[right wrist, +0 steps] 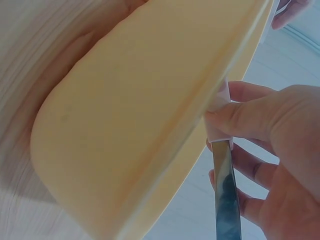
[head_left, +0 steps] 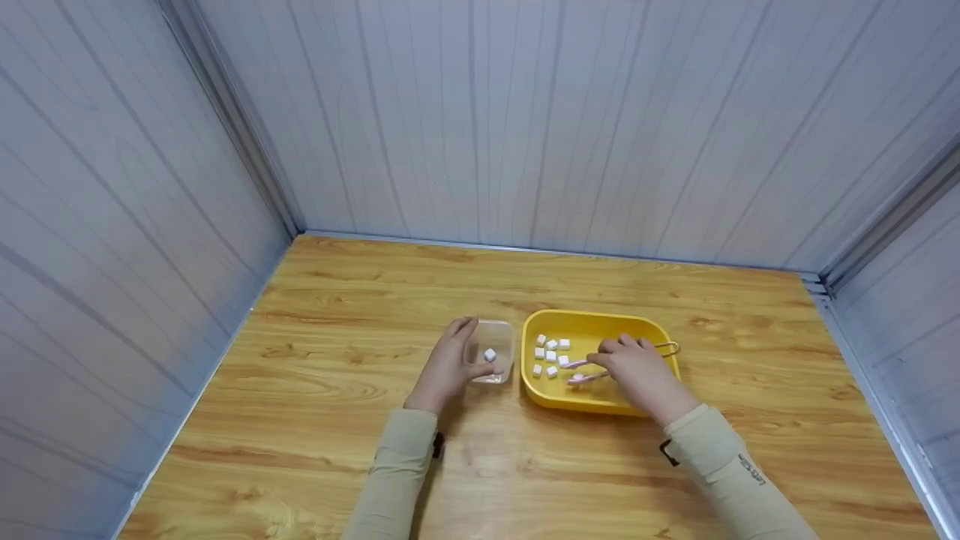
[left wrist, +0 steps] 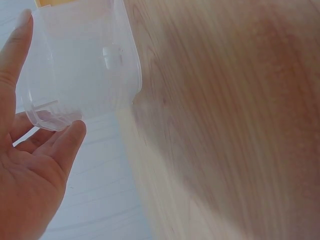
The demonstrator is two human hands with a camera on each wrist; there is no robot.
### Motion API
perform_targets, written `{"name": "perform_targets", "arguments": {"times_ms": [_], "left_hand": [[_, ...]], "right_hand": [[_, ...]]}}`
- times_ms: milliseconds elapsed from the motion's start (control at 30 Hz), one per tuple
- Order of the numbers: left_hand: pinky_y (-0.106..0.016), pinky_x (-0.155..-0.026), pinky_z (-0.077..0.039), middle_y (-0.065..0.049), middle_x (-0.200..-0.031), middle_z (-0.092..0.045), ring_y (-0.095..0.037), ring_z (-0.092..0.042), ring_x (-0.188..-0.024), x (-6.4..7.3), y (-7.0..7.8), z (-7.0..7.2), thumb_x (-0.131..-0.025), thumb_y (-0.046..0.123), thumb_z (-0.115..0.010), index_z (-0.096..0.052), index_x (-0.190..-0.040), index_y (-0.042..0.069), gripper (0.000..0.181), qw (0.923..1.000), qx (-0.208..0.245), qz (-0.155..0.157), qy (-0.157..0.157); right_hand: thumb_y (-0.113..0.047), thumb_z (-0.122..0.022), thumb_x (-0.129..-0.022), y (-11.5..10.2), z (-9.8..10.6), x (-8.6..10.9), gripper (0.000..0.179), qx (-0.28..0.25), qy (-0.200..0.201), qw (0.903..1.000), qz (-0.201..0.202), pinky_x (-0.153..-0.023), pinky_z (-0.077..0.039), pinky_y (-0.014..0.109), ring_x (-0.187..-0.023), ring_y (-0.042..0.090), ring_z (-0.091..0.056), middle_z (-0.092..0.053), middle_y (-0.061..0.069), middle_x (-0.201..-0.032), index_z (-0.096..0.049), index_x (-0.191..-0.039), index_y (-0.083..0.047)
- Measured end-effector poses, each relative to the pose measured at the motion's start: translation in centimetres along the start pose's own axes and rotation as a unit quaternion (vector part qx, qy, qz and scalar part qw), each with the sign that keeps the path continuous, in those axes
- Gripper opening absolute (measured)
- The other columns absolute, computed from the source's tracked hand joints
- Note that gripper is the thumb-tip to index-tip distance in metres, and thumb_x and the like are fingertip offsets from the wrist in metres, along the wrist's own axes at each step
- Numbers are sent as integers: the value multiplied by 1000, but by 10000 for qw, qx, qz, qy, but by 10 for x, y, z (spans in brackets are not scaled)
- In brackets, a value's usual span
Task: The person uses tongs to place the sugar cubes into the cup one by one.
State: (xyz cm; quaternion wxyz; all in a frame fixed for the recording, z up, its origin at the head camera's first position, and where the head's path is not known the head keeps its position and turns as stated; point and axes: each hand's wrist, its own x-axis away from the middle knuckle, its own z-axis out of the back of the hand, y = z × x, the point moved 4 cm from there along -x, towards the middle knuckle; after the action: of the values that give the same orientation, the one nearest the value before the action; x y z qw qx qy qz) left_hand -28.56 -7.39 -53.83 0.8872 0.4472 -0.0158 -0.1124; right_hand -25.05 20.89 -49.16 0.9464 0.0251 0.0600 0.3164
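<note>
My left hand (head_left: 446, 367) holds a small clear plastic container (head_left: 497, 328) by its left side, thumb towards the near edge and fingers at the far edge. Inside lies a white cube (head_left: 490, 355). In the left wrist view, fingers curl round the wall of the container (left wrist: 75, 55). Pinched in my right hand (head_left: 637, 370) is a pair of tongs (head_left: 598, 376) with pale pink tips and a metal bend at the back. The tips point left, low inside a yellow tray (head_left: 581, 406), beside several white cubes (head_left: 551, 355). Whether they touch a cube, I cannot tell.
Container and tray stand side by side on a wood-grain table (head_left: 315, 420), a narrow gap between them. Pale panelled walls (head_left: 510, 135) enclose the table at the back and both sides.
</note>
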Motion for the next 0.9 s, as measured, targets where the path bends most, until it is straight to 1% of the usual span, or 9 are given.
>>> {"name": "perform_targets", "arguments": {"times_ms": [133, 300, 467, 600, 767, 900], "left_hand": [[-39, -110, -31, -11, -150, -31, -28, -30, -137, 0, -1, 0, -76, 27, -82, -34, -148, 4, 90, 10000, 20, 35, 14], [-38, -111, -29, -11, -151, -31, -27, -30, -137, 0, -1, 0, -75, 30, -82, -34, -148, 4, 92, 10000, 13, 8, 20], [-36, -111, -29, -10, -151, -31, -26, -30, -137, 0, 0, 0, -74, 33, -82, -34, -148, 5, 93, 10000, -11, -15, 12], [-37, -111, -29, -11, -151, -31, -27, -30, -137, 0, 0, 0, -74, 30, -83, -34, -148, 4, 92, 10000, 15, 0, 25], [-38, -111, -28, -12, -150, -31, -28, -30, -137, -1, -1, 0, -74, 27, -83, -34, -147, 3, 91, 10000, 52, 7, 42], [-39, -110, -30, -11, -150, -33, -27, -31, -136, -1, 0, 0, -75, 26, -83, -35, -147, 4, 90, 10000, -22, -29, 10]], "right_hand": [[7, -73, -79, 2, 0, 2, 44, -57, -39, 10000, -42, -71, -46, 43, -89, 25, -53, -63, 2, -103, -71, -115, -19], [6, -71, -81, 4, -2, 3, 42, -38, -140, 9998, -114, -69, -45, 43, -87, 25, -52, -63, 2, -104, -71, -115, -20], [9, -70, -81, 5, -2, 3, 43, -59, -211, 9996, -172, -70, -45, 44, -88, 26, -53, -64, 2, -104, -71, -114, -19], [11, -70, -79, 5, -3, 4, 46, -64, -232, 9996, -169, -71, -46, 46, -89, 26, -53, -64, 3, -103, -71, -113, -19], [10, -70, -79, 6, -5, 5, 44, -78, -230, 9995, -199, -71, -47, 46, -88, 26, -53, -64, 2, -102, -72, -112, -19], [9, -72, -78, 6, -6, 6, 43, -98, -175, 9996, -200, -72, -47, 46, -88, 25, -53, -64, 2, -101, -72, -111, -19]]}}
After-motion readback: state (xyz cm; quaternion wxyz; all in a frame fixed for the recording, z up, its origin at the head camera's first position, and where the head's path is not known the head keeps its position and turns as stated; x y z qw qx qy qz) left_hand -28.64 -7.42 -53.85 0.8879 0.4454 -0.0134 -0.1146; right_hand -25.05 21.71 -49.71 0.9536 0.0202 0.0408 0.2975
